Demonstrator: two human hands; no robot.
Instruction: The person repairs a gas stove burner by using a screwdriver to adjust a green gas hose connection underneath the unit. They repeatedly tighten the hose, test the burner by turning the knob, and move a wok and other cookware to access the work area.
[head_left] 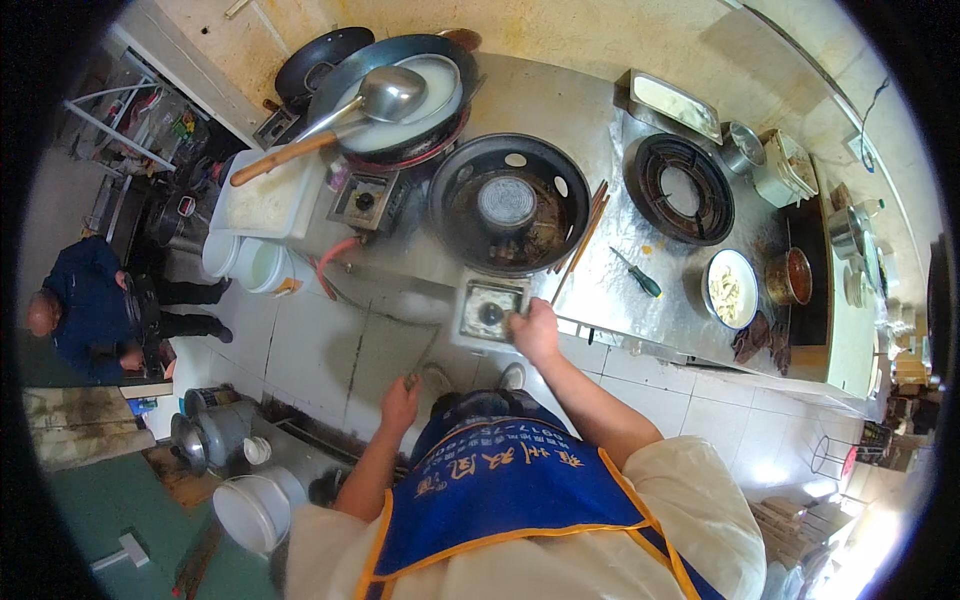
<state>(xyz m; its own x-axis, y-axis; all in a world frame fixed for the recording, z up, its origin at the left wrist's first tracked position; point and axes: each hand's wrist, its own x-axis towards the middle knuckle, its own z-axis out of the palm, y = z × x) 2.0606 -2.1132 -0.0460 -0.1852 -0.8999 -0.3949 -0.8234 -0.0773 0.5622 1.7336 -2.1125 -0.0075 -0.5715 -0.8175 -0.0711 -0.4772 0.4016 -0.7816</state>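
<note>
1. The right forearm comes from the lower right and reaches forward and to the left, with the right hand [537,330] at the right side of a square metal control box [469,322].
2. The fingers of this hand are bent over the edge of the box, and their tips reach the dark round knob [490,314]; whether they grip it firmly, I cannot tell.
3. The box sits at the front edge of the metal surface [575,95], just in front of the black round gas burner [450,225], which has a raised burner head [507,202] in its middle.
4. The left forearm rises from the lower edge, and the left hand [399,404] is held low above the tiled floor [320,345], well apart from the box.
5. Its fingers are curled inward with the thumb up; I cannot tell if they hold something.
6. Just right of the burner lie long thin sticks [583,240], then a green-handled screwdriver [640,275].
7. Farther right stands a white bowl [711,304] with pale pieces; behind it is a second black burner ring [645,205].
8. At the left, a ladle [392,94] rests across a wok [330,92].
</note>
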